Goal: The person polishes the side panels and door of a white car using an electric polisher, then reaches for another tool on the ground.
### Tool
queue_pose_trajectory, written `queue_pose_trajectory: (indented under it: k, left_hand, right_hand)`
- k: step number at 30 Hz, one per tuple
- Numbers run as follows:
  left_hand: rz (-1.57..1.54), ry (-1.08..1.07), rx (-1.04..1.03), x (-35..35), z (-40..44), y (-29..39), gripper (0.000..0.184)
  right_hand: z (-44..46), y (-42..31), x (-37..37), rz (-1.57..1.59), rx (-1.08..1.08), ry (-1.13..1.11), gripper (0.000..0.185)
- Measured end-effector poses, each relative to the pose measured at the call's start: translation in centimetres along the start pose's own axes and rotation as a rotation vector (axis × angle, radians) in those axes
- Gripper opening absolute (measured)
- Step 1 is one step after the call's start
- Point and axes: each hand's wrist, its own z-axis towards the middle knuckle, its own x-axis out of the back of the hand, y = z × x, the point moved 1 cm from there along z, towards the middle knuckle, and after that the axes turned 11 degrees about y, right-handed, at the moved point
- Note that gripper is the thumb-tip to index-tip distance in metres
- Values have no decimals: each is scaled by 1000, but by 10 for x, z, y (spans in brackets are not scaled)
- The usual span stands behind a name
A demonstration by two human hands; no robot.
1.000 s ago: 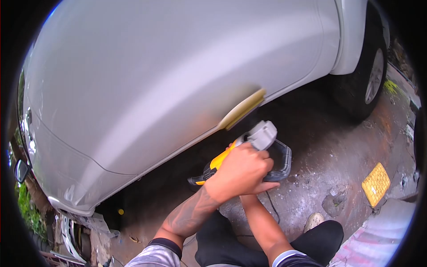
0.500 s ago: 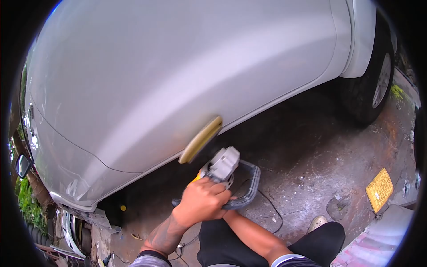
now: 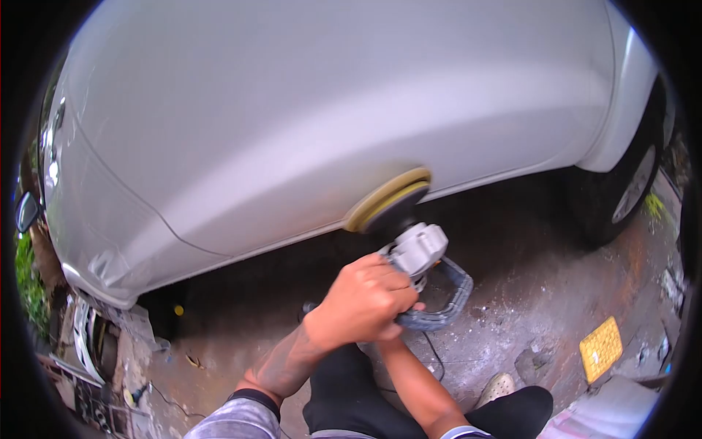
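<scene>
A car polisher with a grey gear head [image 3: 421, 247] and a dark D-shaped handle [image 3: 457, 293] is in my hands. Its round yellow pad [image 3: 387, 197] lies edge-on against the lower part of a silver car door [image 3: 292, 154]. My left hand [image 3: 369, 298] is wrapped over the polisher's body, just behind the head. From below, my right hand [image 3: 391, 333] comes up to the tool at the lower end of the handle. It is mostly hidden behind my left hand; only a little of it shows.
To the right stands the car's wheel [image 3: 636, 186]. A yellow textured mat [image 3: 601, 350] lies on the stained concrete floor [image 3: 497, 329]. The polisher's black cord [image 3: 436, 355] hangs past my knees. Car parts [image 3: 91, 344] and cables lie at the lower left.
Both hands and the polisher have shifted right along the lower door, and the pad's face has turned slightly. The camera view has shifted a little too.
</scene>
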Motion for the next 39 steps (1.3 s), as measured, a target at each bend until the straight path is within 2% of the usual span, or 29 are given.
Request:
queue_pose_trajectory:
  k: [3,9,11,17,23,25,27,31,35,37,39]
  left_hand:
    - [-41,147,-5,-12,2,-7,30]
    - [-53,333,22,14,-28,-20,20]
    - [-44,509,2,25,-46,-27,22]
    - [-26,684,126,64,-109,-47,28]
    - [15,787,211,91,-166,-55,26]
    - [37,876,313,99,-185,-61,27]
    - [-12,873,396,95,-215,-71,28]
    - [-209,978,590,105,-247,-78,26]
    - [-128,934,770,126,-286,-82,28]
    - [-136,955,847,132,-305,-81,31]
    - [-170,1079,901,125,-323,-76,35]
  right_hand:
    - [9,-7,-3,-16,40,-67,91]
    - [31,-20,-33,-27,124,-161,94]
    - [34,-26,-45,-37,143,-192,95]
    - [50,-44,-89,-60,224,-263,98]
    - [54,-65,-137,-87,296,-335,100]
    - [62,-73,-151,-112,335,-352,101]
    - [66,-79,-156,-138,364,-361,102]
    - [71,-90,-170,-196,402,-348,104]
    - [87,-131,-198,-225,488,-322,106]
    - [87,-140,-215,-277,448,-402,110]
    - [88,-154,-224,-300,383,-497,113]
